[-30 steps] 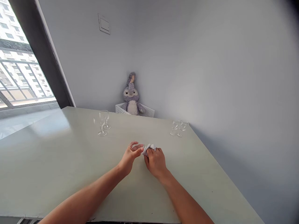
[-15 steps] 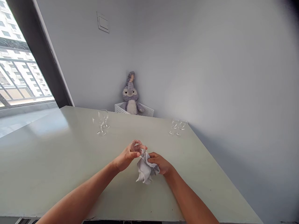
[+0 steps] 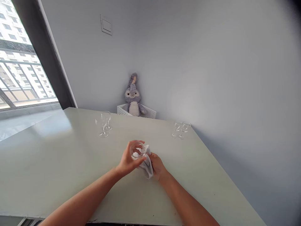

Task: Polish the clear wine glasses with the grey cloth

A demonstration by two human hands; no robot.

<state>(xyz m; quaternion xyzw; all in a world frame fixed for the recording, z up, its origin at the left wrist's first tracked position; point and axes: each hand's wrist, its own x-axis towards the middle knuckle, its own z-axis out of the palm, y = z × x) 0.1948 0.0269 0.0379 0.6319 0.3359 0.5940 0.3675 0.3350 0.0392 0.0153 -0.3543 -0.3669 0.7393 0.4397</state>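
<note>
My left hand [image 3: 128, 160] is wrapped round the bowl of a clear stemmed glass [image 3: 136, 151], whose round rim is tilted up toward me. Just right of it, my right hand [image 3: 157, 166] grips a pale grey cloth [image 3: 147, 168] with its fingers closed. The cloth covers the stem end of the glass and droops below both hands. Folds of cloth hide the glass's foot. Both hands are above the middle of the table.
Two stemmed glasses [image 3: 103, 127] stand upright on the pale table [image 3: 70, 175] at the back left. Another pair of stemmed glasses [image 3: 181, 129] stands near the right edge. Behind the table, a plush toy [image 3: 134, 97] sits in a white perforated basket [image 3: 150, 114] by the wall.
The glass has turned so its rim now faces up toward me, with my left hand round the bowl. The cloth is bunched closer, and my right hand has shifted slightly left.
</note>
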